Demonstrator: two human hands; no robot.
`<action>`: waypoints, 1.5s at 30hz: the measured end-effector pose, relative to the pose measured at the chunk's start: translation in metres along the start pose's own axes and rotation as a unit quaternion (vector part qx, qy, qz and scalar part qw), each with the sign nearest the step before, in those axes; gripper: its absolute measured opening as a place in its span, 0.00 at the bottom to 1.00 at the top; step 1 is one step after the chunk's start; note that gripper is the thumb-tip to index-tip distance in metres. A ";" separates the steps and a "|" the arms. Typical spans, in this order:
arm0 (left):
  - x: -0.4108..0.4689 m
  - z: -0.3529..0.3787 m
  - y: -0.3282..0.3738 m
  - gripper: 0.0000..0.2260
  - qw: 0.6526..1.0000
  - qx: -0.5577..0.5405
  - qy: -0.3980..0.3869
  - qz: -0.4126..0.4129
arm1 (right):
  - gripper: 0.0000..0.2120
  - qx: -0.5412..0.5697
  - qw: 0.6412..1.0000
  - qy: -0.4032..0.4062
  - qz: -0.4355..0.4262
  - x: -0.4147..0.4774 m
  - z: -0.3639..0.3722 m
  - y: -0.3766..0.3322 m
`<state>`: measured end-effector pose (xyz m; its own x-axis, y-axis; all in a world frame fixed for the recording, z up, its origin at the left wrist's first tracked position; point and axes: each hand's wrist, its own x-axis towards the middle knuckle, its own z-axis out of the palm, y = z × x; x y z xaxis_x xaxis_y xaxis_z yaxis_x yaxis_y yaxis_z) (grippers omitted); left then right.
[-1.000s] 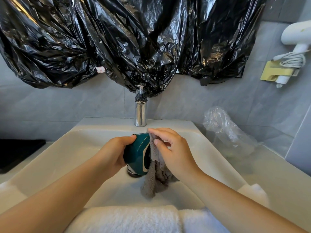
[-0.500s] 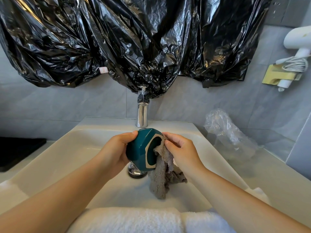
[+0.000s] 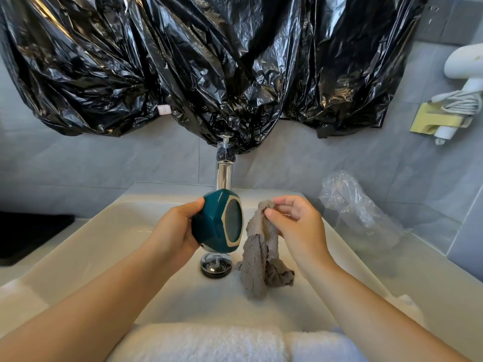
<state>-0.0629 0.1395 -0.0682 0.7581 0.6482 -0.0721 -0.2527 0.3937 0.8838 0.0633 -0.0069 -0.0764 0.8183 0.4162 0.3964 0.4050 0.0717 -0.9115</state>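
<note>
Fingertips (image 3: 270, 213) of the right hand (image 3: 295, 226) are pinching the top of a grey cloth (image 3: 261, 262), curled tight on it, the rest hanging limp below the grip. Just beside it, the left hand (image 3: 177, 231) is wrapping round a teal cup (image 3: 217, 223) and holding it tipped on its side, its pale-rimmed mouth facing the cloth but seemingly not touching. Under both grips a chrome drain plug (image 3: 216, 265) is sitting in the white sink (image 3: 117, 244), and beyond the cup a chrome tap (image 3: 224, 173) is standing upright. Farther out, a white towel (image 3: 209, 343) is lying along the near rim, and black plastic sheeting (image 3: 209, 61) is hanging above the tap.
</note>
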 end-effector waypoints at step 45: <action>-0.006 0.002 0.010 0.11 0.989 -0.147 -0.027 0.005 | 0.11 -0.113 0.960 -0.173 -0.186 -0.023 0.025 -0.006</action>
<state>-0.0688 0.1385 -0.0582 0.7837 0.6203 -0.0314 -0.4189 0.5651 0.7107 0.0319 0.0052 -0.0832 0.4307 0.6792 0.5943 0.7538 0.0914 -0.6507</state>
